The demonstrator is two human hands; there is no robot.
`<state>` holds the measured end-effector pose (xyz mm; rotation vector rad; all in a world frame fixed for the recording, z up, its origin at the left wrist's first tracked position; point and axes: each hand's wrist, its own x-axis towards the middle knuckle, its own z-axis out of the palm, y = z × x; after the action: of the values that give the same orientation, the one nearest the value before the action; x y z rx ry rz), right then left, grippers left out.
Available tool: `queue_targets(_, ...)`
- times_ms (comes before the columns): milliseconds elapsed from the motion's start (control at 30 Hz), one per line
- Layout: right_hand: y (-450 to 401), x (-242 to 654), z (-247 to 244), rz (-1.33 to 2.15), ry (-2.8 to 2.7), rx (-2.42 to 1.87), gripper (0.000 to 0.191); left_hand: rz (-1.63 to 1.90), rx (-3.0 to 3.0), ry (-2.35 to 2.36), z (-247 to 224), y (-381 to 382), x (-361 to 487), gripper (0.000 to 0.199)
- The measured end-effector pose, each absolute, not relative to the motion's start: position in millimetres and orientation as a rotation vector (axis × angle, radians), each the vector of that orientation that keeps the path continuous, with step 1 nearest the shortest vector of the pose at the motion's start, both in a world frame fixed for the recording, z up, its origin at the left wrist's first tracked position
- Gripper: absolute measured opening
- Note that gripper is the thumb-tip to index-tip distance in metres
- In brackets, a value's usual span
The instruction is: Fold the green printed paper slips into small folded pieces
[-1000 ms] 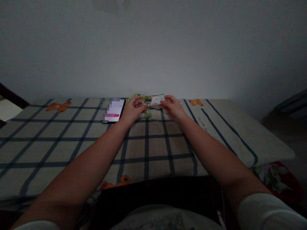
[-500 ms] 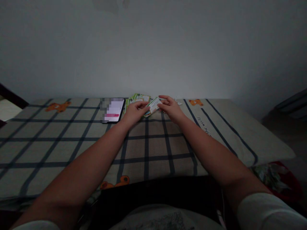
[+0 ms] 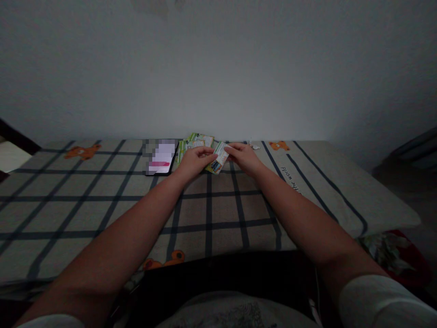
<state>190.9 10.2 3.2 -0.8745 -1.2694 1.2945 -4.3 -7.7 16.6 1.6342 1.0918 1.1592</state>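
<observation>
A small white and green printed packet (image 3: 219, 156) is pinched between my two hands, tilted, above the checked cloth. My left hand (image 3: 197, 160) grips its left edge between thumb and fingers. On the right edge, my right hand (image 3: 242, 157) holds it with closed fingers. Just behind my left hand lie more green printed packets (image 3: 200, 138), overlapping on the cloth near the wall.
A phone (image 3: 163, 157) with a lit screen lies left of the packets. Small white scraps (image 3: 254, 146) rest by the wall behind my right hand. The checked tablecloth (image 3: 102, 182) covers the table. A red container (image 3: 406, 259) stands below its right edge.
The held packet has turned steeper and dropped slightly toward me. The fingers of my right hand have lowered and drawn together around its edge.
</observation>
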Motion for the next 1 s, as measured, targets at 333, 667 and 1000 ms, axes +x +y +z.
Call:
queue_targets(333,3.3,188.4,8.8,1.376,-1.277,-0.823,0.037,1.204,1.571,1.103,21.8,-12.6,-1.2,0.035)
queue_targets(667,7.4,190.1,5.1,1.241,-1.275,-0.918,0.037,1.137,1.462,1.033,12.3,-7.8,-1.7,0.042)
queue_targets(1000,4.6,190.4,5.3,1.404,-1.312,-0.853,0.035,1.23,1.438,1.101,12.2,-3.5,-2.1,0.039)
